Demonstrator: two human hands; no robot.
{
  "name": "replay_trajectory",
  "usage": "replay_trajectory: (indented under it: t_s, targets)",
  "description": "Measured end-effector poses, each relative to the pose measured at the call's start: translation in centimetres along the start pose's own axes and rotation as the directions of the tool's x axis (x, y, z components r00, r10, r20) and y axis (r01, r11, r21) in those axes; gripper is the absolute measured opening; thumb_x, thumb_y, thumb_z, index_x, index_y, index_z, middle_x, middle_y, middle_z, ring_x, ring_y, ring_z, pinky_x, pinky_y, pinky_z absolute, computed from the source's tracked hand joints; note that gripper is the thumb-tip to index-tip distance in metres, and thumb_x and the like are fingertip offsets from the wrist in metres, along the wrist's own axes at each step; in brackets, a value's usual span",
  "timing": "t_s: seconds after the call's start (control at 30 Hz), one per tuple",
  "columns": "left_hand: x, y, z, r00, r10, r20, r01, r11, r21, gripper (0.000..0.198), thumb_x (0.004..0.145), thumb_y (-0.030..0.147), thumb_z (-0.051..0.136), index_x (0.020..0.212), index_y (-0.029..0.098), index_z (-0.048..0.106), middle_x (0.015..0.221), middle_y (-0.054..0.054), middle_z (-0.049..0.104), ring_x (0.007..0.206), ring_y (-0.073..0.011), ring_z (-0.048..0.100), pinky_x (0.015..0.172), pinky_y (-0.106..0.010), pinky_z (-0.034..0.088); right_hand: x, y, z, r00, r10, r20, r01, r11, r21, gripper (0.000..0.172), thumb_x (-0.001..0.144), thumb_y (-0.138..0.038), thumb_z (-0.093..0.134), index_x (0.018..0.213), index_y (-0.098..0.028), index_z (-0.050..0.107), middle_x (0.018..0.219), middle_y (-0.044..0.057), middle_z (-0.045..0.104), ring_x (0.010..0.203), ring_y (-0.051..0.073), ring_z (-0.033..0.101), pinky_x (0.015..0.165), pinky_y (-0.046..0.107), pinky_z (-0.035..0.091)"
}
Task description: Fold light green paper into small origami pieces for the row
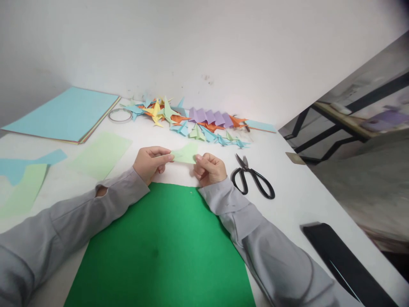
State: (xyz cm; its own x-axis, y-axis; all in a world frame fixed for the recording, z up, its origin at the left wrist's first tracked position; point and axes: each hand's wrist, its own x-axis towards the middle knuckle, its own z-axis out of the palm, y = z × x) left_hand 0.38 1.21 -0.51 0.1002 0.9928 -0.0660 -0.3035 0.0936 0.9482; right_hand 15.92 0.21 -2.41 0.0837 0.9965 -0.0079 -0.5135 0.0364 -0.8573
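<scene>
Both our hands are on one small piece: left hand (150, 164) pinches its left end, thumb on the near face; right hand (211, 169) has thumb and curled index finger on the lower right corner. Hands are apart from each other, with the light green paper piece (185, 153) spanning the gap. It's up in front of us, over the strip of white worktop (287, 187) just past the far edge of the dark green sheet (159, 238). Looks folded, top edge rising to a peak towards the right; layer count we can't tell.

Handling, our read: next to no weight, so grip force is only for control. Thin and bendy across the flat, likely stiffer along any fold. Dry matte surface, so low slip risk. Weak points: creases and corners; too much pull could tear or wrinkle it, too much squeeze could set a stray crease. Best hold: fingertip pinch at the two ends, as now, keeping the middle flat and free. We'd avoid pressing on the peak; it looks easiest to bend.

Nearby: black-handled scissors (254, 177) right of the right hand, blades apart, not touching it. Loose light green sheet (101, 154) lies flat beyond the left forearm.
</scene>
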Motion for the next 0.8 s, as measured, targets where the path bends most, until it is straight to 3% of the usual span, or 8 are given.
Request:
replay_trajectory:
  t_s: [0.17, 0.3, 0.47, 0.67, 0.8]
  targets:
    - [-0.4, 0.0, -0.1, 0.997, 0.021, 0.078, -0.035, 0.981, 0.19, 0.026, 0.046, 0.025, 0.078, 0.063, 0.012, 0.063, 0.038, 0.005, 0.05, 0.03, -0.0047, 0.037, 0.03, -0.019, 0.029, -0.4, -0.2, 0.3, 0.996, 0.035, 0.083, -0.018, 0.981, -0.193, 0.035, 0.044, -0.036, 0.079, 0.066, -0.016, 0.06, 0.054, -0.003, 0.06, 0.039, 0.007, 0.048, 0.033, 0.019, 0.037]
    - [-0.7, 0.2, -0.1, 0.988, 0.037, 0.149, -0.086, 0.936, 0.342, 0.022, 0.052, 0.028, 0.075, 0.065, 0.013, 0.066, 0.04, 0.005, 0.051, 0.032, -0.0055, 0.04, 0.031, -0.019, 0.031, -1.1, -0.4, 0.5, 0.993, 0.0, 0.119, 0.046, 0.924, -0.379, 0.027, 0.05, -0.032, 0.078, 0.065, -0.015, 0.064, 0.045, -0.004, 0.056, 0.036, 0.007, 0.047, 0.035, 0.019, 0.036]
    - [-0.9, 0.3, 0.0, 0.96, 0.107, 0.258, -0.211, 0.883, 0.419, 0.019, 0.059, 0.031, 0.071, 0.065, 0.013, 0.068, 0.05, 0.001, 0.057, 0.036, -0.0051, 0.041, 0.033, -0.018, 0.033, -1.4, -0.5, 0.6, 0.995, -0.025, 0.092, 0.064, 0.896, -0.439, 0.024, 0.048, -0.031, 0.078, 0.062, -0.016, 0.066, 0.046, -0.002, 0.059, 0.037, 0.009, 0.048, 0.034, 0.02, 0.037]
    - [-1.0, 0.2, -0.1, 0.969, 0.102, 0.226, -0.192, 0.887, 0.421, 0.016, 0.057, 0.028, 0.071, 0.06, 0.012, 0.066, 0.044, 0.003, 0.053, 0.034, -0.005, 0.04, 0.032, -0.018, 0.031, -1.3, -0.6, 0.6, 0.983, -0.062, 0.175, 0.124, 0.922, -0.368, 0.017, 0.05, -0.028, 0.078, 0.057, -0.016, 0.067, 0.054, -0.001, 0.061, 0.039, 0.007, 0.048, 0.035, 0.02, 0.037]
    - [-1.0, 0.2, 0.0, 0.984, 0.081, 0.156, -0.139, 0.899, 0.415, 0.019, 0.054, 0.026, 0.073, 0.051, 0.013, 0.06, 0.037, 0.004, 0.048, 0.033, -0.0044, 0.039, 0.032, -0.017, 0.028, -1.3, -0.7, 0.6, 0.985, -0.055, 0.165, 0.114, 0.919, -0.378, 0.017, 0.051, -0.028, 0.077, 0.057, -0.017, 0.066, 0.051, -0.002, 0.059, 0.038, 0.007, 0.047, 0.034, 0.02, 0.036]
